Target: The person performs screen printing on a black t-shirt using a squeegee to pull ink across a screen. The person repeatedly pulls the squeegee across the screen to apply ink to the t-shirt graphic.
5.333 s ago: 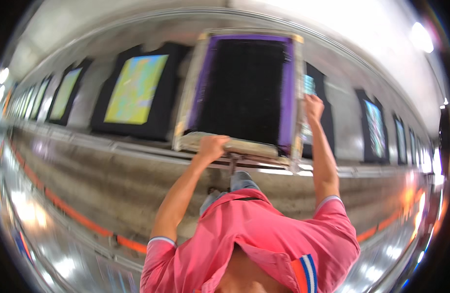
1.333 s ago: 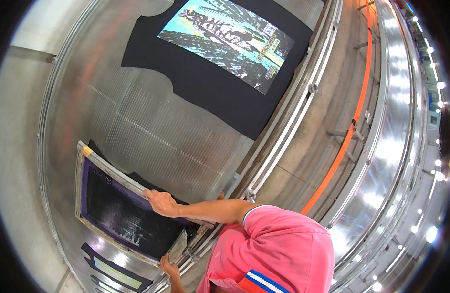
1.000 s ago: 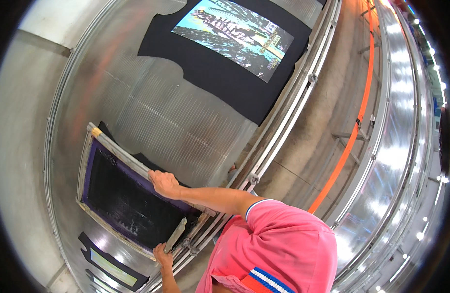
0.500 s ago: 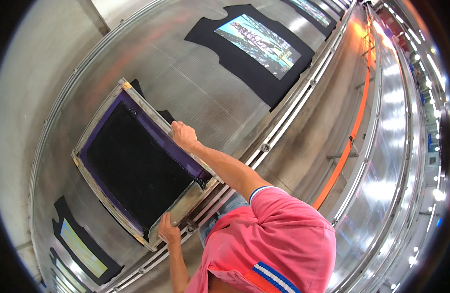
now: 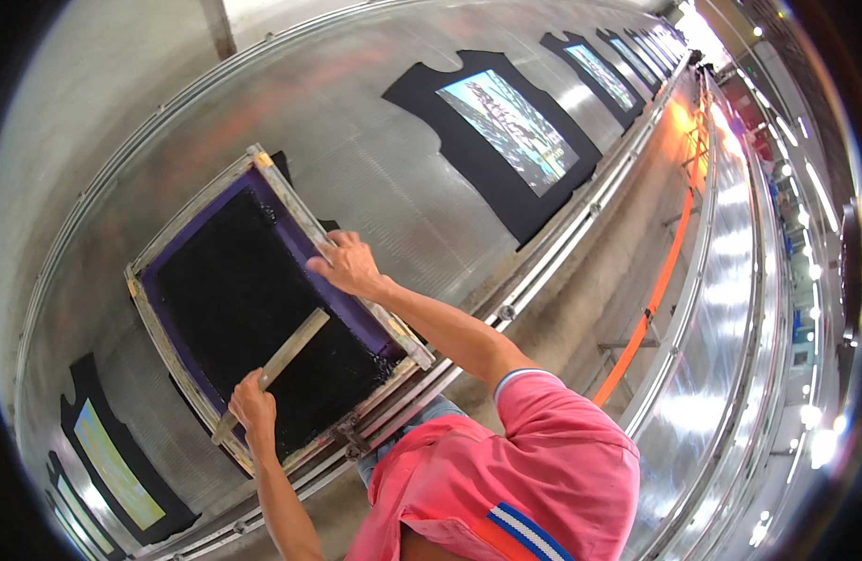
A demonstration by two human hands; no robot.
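My left hand (image 5: 253,407) grips a long flat squeegee (image 5: 295,343) lying diagonally over black ink (image 5: 230,280) inside a wooden-framed printing screen (image 5: 185,229) with a purple border. My right hand (image 5: 351,266) is closed over the screen's right frame bar, thumb toward the purple border. The screen lies on a metal printing table (image 5: 421,224), with dark fabric showing from under its edge. Beside it to the upper right lies a black shirt piece (image 5: 421,103) bearing a colorful rectangular print.
More printed black pieces (image 5: 604,107) recede along the table, others (image 5: 145,505) at lower left. A metal rail (image 5: 543,266) edges the table above a concrete aisle (image 5: 562,327). An orange strip (image 5: 665,271) and parallel shiny metal table (image 5: 721,318) are on the right, a pale wall (image 5: 85,122) on the left.
The squeegee in my left hand has moved from the screen's near edge leftward and up across the ink. My right hand remains on the frame. The view has tilted farther down the table.
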